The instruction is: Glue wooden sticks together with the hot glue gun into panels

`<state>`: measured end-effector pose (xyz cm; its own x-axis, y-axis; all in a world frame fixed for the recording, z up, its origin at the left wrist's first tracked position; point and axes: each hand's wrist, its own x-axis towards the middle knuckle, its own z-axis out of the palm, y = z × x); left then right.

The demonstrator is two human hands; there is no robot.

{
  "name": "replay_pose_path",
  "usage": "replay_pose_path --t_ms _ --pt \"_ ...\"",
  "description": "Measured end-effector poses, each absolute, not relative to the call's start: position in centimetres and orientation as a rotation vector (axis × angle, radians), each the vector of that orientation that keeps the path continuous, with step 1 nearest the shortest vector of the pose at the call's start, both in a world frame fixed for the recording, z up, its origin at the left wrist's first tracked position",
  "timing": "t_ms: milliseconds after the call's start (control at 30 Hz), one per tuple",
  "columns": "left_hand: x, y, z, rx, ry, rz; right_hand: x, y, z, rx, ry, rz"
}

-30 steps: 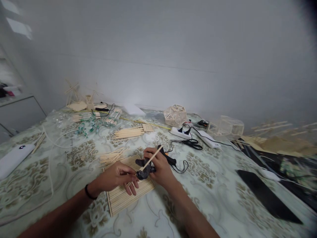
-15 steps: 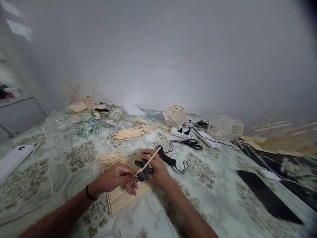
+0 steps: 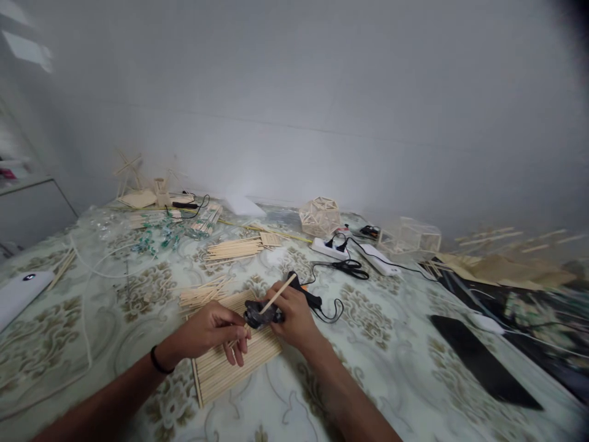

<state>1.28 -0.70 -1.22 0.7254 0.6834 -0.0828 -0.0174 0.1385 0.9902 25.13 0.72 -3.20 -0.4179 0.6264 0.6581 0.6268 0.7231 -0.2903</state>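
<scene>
Stick [image 3: 280,293]: one, slanting toward one o'clock above the stick mat [image 3: 234,371]. Left hand [image 3: 214,330]: pinching its lower end. Right hand [image 3: 294,313]: closed around black tool [image 3: 260,317], stick across it. Glue gun [image 3: 310,298]: tool's two o'clock. I'd keep both wrists steady, stick unflexed.

Stick panel [image 3: 237,377] at centre

The panel lies on the bench [image 3: 363,393]. Loose sticks [image 3: 202,293] lie just beyond it at 11 o'clock, a stick pile [image 3: 234,248] farther off at 12. The glue gun [image 3: 310,299] lies near 2 o'clock, the power strip [image 3: 327,249] behind it, a stick frame [image 3: 318,218] behind the strip. At 3 o'clock, well apart, lies a slab [image 3: 483,359].
</scene>
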Motion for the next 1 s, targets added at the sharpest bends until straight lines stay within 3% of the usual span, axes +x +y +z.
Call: replay_pose_path --t_ms 333,467,633,800,900,1000 --pt "0.9 0.1 -1.2 1.428 0.622 0.552 25.2 0.5 -2.9 -1.235 -2.097 0.198" --pt "0.3 1.7 -1.6 1.687 0.925 0.672 25.1 0.6 -2.9 -1.364 -2.087 0.236" --pt "-0.2 2.6 -2.1 2.185 1.426 0.55 24.9 0.6 -2.8 -1.416 -2.107 0.231" --pt "-0.4 2.7 -2.5 2.255 1.543 0.459 24.5 0.4 -2.6 -1.472 -2.147 0.294" --pt "-0.7 2.6 -1.9 2.138 1.382 0.641 24.1 0.1 -2.5 -1.494 -2.19 0.33" --pt "-0.9 2.0 -1.0 1.779 0.844 0.783 23.5 -0.1 -2.7 -1.463 -2.221 0.366"
